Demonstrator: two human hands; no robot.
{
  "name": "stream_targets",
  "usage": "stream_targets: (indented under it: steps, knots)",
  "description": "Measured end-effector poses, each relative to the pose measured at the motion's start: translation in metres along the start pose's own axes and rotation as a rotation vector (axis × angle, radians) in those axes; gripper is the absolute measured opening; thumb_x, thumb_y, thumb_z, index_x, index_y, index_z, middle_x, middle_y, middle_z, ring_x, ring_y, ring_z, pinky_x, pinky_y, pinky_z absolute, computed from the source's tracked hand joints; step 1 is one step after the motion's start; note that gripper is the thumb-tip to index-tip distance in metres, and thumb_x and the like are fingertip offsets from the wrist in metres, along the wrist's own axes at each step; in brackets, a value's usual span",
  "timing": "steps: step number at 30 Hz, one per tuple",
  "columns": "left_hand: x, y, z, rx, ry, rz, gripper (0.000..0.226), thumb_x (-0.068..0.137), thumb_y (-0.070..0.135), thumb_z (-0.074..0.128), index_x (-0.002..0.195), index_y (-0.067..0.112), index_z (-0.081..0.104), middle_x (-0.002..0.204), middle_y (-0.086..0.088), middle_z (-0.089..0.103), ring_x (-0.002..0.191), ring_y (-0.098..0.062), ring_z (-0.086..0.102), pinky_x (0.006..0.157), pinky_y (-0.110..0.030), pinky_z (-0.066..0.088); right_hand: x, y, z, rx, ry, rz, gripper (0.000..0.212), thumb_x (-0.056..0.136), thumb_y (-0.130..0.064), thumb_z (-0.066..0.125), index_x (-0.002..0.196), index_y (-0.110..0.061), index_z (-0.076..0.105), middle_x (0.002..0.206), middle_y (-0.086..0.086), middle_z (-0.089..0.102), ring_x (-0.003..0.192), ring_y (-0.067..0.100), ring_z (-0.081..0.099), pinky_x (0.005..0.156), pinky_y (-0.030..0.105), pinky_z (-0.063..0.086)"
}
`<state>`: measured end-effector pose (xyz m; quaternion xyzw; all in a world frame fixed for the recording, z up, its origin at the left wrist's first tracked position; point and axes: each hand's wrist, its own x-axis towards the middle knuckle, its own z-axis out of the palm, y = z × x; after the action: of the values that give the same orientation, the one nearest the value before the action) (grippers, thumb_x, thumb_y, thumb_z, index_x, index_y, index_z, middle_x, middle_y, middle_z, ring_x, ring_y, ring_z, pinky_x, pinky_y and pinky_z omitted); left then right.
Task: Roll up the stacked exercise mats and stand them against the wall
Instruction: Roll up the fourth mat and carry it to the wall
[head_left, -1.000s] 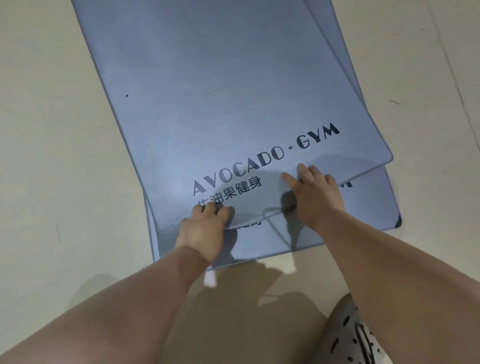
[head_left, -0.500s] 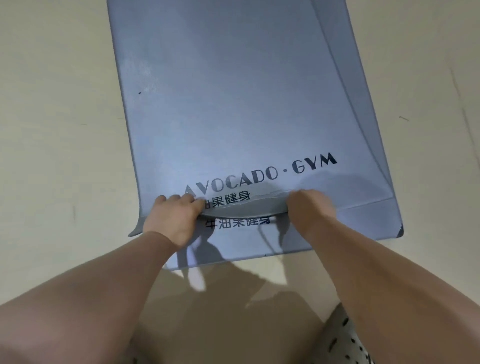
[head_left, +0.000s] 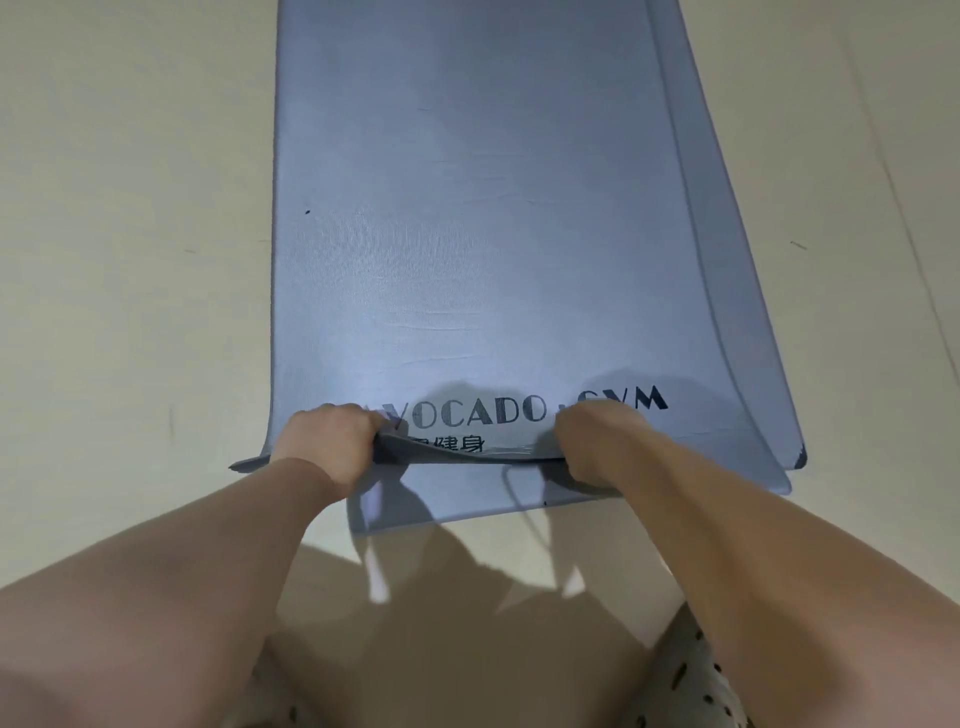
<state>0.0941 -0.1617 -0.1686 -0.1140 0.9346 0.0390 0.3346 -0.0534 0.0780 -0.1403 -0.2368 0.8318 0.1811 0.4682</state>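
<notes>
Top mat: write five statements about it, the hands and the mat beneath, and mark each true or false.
1. Both the left hand and the right hand grip the near edge of the top mat. True.
2. The top mat is rolled into a full cylinder. False: only its near edge is lifted; the rest lies flat.
3. A lower mat shows along the right side. True.
4. The mats lean against a wall. False: they lie on the floor.
5. The lettering is fully readable. False: the hands cover parts of it.
</notes>
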Motion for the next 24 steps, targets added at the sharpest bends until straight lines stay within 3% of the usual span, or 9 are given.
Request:
stream_targets:
  steps: [4,6,8,10,13,15,20,22,24]
  knots:
    - [0.016,-0.018,-0.007,-0.085,0.011,-0.084,0.029,0.086,0.029,0.049,0.11,0.037,0.065,0.098,0.007,0.068,0.091,-0.024,0.064,0.078,-0.033,0.051,0.001,0.016,-0.011,0.15,0.213,0.048,0.021,0.082,-0.03,0.08,0.09,-0.021,0.062,0.086,-0.002,0.061,0.075,0.022,0.057,0.06,0.028,0.04]
    - [0.028,-0.022,-0.014,-0.051,0.061,-0.142,0.018,0.086,0.023,0.049,0.097,0.032,0.06,0.106,0.004,0.071,0.098,-0.024,0.066,0.086,-0.034,0.05,0.0,0.021,-0.014,0.14,0.362,0.069,0.031,0.085,-0.044,0.079,0.098,-0.024,0.059,0.096,-0.001,0.064,0.091,0.027,0.062,0.069,0.032,0.039]
    - [0.037,-0.024,-0.026,-0.004,0.111,-0.21,0.013,0.085,0.018,0.05,0.091,0.029,0.055,0.106,0.0,0.07,0.101,-0.027,0.063,0.088,-0.036,0.043,0.001,0.019,-0.01,0.016,0.603,0.047,0.046,0.088,-0.048,0.077,0.123,-0.026,0.058,0.119,0.003,0.067,0.113,0.03,0.06,0.088,0.041,0.039]
    - [0.046,-0.029,-0.038,0.02,0.161,-0.273,0.013,0.084,0.015,0.05,0.089,0.026,0.056,0.099,-0.003,0.067,0.098,-0.029,0.058,0.085,-0.038,0.037,0.005,0.011,0.0,-0.055,0.828,-0.043,0.063,0.083,-0.025,0.082,0.14,-0.026,0.056,0.139,0.011,0.059,0.13,0.038,0.051,0.105,0.055,0.03]
    - [0.056,-0.038,-0.047,-0.043,0.136,-0.382,0.017,0.084,0.01,0.049,0.09,0.022,0.058,0.088,-0.003,0.058,0.09,-0.028,0.05,0.085,-0.039,0.034,0.01,0.0,0.021,-0.225,1.075,-0.223,0.07,0.079,0.005,0.051,0.141,-0.026,0.06,0.149,0.017,0.05,0.137,0.043,0.047,0.111,0.065,0.027]
    - [0.063,-0.042,-0.047,-0.105,0.062,-0.443,0.019,0.085,0.01,0.048,0.094,0.02,0.06,0.092,-0.004,0.057,0.09,-0.029,0.051,0.086,-0.04,0.035,0.012,-0.003,0.034,-0.357,1.09,-0.298,0.072,0.086,0.0,0.032,0.15,-0.024,0.053,0.158,0.015,0.037,0.144,0.042,0.038,0.115,0.067,0.025]
    - [0.075,-0.05,-0.038,-0.267,-0.013,-0.461,0.016,0.091,0.013,0.044,0.086,0.014,0.059,0.088,-0.006,0.061,0.079,-0.025,0.058,0.075,-0.036,0.043,0.016,-0.003,0.057,-0.52,0.99,-0.348,0.066,0.096,-0.006,0.021,0.158,-0.013,0.042,0.168,0.014,0.023,0.153,0.038,0.025,0.123,0.066,0.011]
    - [0.079,-0.051,-0.044,-0.298,-0.051,-0.439,0.018,0.094,0.017,0.042,0.085,0.014,0.057,0.084,-0.005,0.058,0.079,-0.025,0.058,0.072,-0.035,0.044,0.015,-0.012,0.058,-0.523,0.924,-0.284,0.068,0.095,-0.003,0.016,0.161,-0.006,0.031,0.171,0.016,0.009,0.157,0.037,0.011,0.125,0.065,-0.003]
    - [0.082,-0.05,-0.051,-0.268,-0.063,-0.421,0.016,0.095,0.02,0.043,0.09,0.016,0.057,0.083,-0.003,0.055,0.086,-0.029,0.059,0.075,-0.035,0.044,0.018,-0.023,0.053,-0.443,0.839,-0.22,0.075,0.093,-0.005,0.025,0.165,-0.002,0.004,0.17,0.02,-0.018,0.156,0.037,-0.017,0.119,0.063,-0.025]
